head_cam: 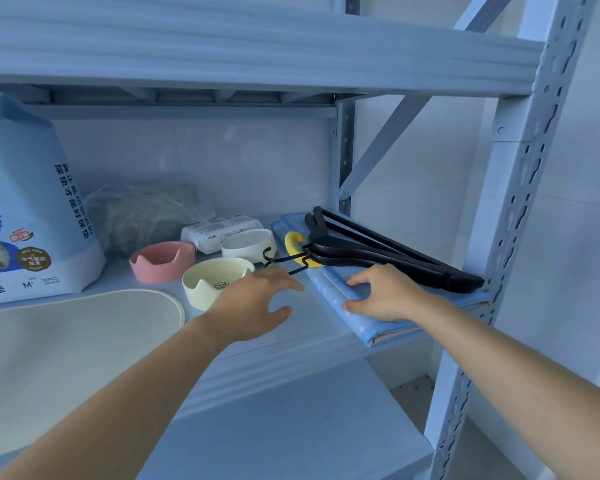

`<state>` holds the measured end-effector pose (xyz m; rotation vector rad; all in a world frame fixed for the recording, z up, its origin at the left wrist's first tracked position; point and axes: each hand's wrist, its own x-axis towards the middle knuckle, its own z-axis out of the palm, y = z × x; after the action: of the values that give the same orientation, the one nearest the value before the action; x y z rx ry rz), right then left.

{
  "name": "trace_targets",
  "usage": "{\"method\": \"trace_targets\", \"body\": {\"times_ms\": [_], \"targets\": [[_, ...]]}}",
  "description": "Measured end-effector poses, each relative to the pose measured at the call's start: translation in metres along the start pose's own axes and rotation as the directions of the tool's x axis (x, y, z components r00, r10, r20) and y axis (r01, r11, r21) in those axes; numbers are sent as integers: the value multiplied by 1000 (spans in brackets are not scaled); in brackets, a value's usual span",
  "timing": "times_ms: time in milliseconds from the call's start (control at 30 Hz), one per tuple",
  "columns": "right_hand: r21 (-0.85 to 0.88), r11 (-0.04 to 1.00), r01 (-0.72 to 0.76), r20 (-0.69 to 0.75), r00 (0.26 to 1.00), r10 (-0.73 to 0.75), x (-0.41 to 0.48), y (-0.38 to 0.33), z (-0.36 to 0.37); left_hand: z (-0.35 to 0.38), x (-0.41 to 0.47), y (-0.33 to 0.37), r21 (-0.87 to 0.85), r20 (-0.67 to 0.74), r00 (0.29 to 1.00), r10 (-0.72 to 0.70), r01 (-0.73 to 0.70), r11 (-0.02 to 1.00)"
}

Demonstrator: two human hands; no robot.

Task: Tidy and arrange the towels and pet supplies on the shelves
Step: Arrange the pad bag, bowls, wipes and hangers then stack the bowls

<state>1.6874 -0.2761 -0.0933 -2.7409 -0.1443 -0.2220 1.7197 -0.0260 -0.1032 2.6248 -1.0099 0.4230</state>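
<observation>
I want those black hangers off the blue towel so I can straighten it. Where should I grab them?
Grip the black hangers at their necks, beside the hooks, probably coming from the front with the left hand: the stack bunches there, while the arms splay apart toward the right.

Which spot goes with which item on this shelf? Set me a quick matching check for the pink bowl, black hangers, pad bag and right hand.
Things:
1. pink bowl
2. black hangers
3. pad bag
4. right hand

Places:
A. lying on top of the folded blue cloth
B. at the far left of the shelf
C. just left of the cream bowl
D. holding that cloth's near edge

Pairs: 1-C, 2-A, 3-B, 4-D
</observation>
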Motion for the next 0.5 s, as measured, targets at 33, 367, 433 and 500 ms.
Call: {"method": "trace_targets", "body": {"times_ms": [33, 367, 433, 500], "targets": [[-1, 1000, 0, -3, 1000, 0, 0, -2, -1, -2, -2, -1, -6, -4, 1000, 3, -3, 1000], [72, 985, 155, -195, 971, -139, 29, -45, 0, -37, -18, -25, 6, -98, 994, -54, 55, 998], [64, 976, 210, -212, 958, -193, 41, -60, 0, -45, -21, -34, 13, -123, 989, -84, 86, 996], [66, 964, 257, -218, 947, -238, 56, -74, 1, -54, -22, -43, 21, -160, 982, -103, 108, 994]]}}
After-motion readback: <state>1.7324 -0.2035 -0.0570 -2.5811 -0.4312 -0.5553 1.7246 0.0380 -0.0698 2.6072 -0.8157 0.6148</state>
